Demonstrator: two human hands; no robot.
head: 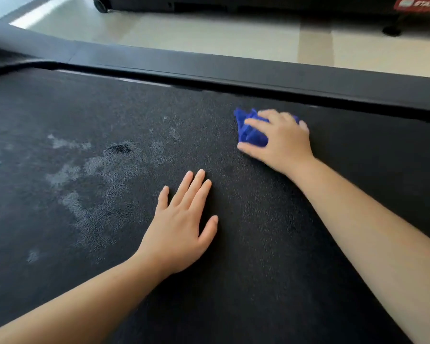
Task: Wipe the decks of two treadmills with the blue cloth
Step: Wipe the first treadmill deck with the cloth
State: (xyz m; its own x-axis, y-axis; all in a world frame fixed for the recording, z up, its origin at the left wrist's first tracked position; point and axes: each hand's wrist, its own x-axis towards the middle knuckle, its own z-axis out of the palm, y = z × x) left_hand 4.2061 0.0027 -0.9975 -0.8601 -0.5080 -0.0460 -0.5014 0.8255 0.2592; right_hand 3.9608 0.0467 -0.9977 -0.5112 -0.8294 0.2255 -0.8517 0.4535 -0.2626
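In the upper right of the frame, the right hand (pixel 282 141) grips the bunched blue cloth (pixel 250 135) against the black treadmill deck (pixel 258 256), near the side rail (pixel 258 75). At centre, the left hand (pixel 181 229) lies flat on the deck, fingers straight (holding nothing); pale patches (pixel 67 145) show at left

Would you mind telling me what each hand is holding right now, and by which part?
The right hand grips the bunched blue cloth from above, against the treadmill deck. The left hand lies flat, holding nothing.
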